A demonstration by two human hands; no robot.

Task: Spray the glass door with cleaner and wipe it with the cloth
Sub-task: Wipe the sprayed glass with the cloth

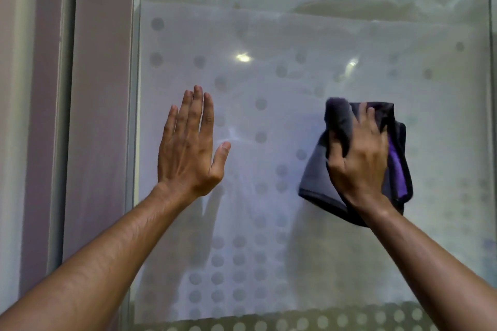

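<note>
Wiping stage. My right hand (359, 158) presses a folded dark grey cloth (317, 180), purple on its inner face, against the glass door (269, 35); my fingers curl over its upper fold and grip it. The cloth sits right of centre on the pane, within the frosted band with the dot pattern.

My left hand (188, 148) lies flat on the glass near the left edge of the pane, fingers straight and together, thumb out, holding nothing. I judge that it is bracing the door.

No spray bottle is in view, so I cannot confirm the spraying from a bottle. Cloudy streaks and smears arc across the upper clear part of the glass, which I read as cleaner already applied and partly spread. My judgement: spraying is done and wiping is under way.

Left to do: the streaky upper area, and probably the lower frosted section and edges by the door frame (64, 115). I cannot tell how much of the frosted band is already clean.
</note>
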